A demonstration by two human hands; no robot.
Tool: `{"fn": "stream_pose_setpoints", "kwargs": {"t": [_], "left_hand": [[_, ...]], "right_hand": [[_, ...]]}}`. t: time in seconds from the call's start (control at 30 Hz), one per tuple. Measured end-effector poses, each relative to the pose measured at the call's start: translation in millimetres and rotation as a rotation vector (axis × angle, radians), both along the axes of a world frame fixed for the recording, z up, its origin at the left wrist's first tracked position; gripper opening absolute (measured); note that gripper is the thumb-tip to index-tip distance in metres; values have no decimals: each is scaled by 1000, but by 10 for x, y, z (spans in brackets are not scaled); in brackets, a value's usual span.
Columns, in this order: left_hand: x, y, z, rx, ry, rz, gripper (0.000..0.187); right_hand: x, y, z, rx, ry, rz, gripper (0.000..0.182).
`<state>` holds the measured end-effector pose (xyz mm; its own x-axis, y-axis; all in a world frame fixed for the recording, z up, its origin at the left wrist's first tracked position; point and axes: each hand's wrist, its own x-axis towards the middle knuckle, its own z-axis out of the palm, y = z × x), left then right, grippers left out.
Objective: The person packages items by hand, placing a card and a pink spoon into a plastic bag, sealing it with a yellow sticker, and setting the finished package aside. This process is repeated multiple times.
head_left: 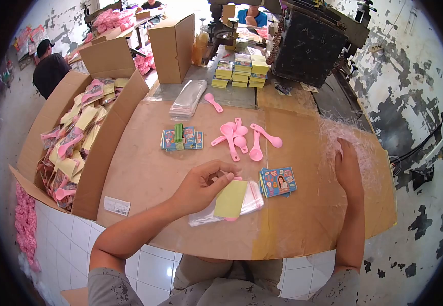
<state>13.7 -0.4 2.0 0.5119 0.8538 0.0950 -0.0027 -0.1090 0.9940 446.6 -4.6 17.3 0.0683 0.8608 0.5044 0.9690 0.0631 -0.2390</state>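
Note:
My left hand (206, 184) is closed in a pinch at the top of a clear packet holding a yellow card (231, 199). Bits of a pink spoon show above and below that card. Under it lies a stack of clear plastic bags (201, 218). My right hand (349, 168) is at the far right, fingers stretched out over a heap of thin clear plastic strips (351, 137). Between the hands sits a small pile of blue printed cards (278, 181). Several pink spoons (230, 133) lie loose in the middle of the table.
A banded bundle of cards (180, 138) and more clear bags (188, 99) lie farther left. An open carton (86, 183) full of packets flanks the table. Stacked cards (242, 71) and a dark machine (309, 43) stand at the back. Other people are beyond.

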Motion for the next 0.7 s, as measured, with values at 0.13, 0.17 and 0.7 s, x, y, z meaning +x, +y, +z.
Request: {"fn": "stream_pose_setpoints", "kwargs": {"t": [0.13, 0.17, 0.7], "left_hand": [[-10, 16, -23, -16, 53, -12, 25], [-8, 10, -32, -17, 47, -12, 25], [23, -10, 6, -81, -38, 25, 24]], "right_hand": [[-235, -286, 421, -796, 611, 187, 31], [-209, -316, 364, -812, 576, 208, 29], [-361, -150, 109, -325, 245, 288, 25]]}}
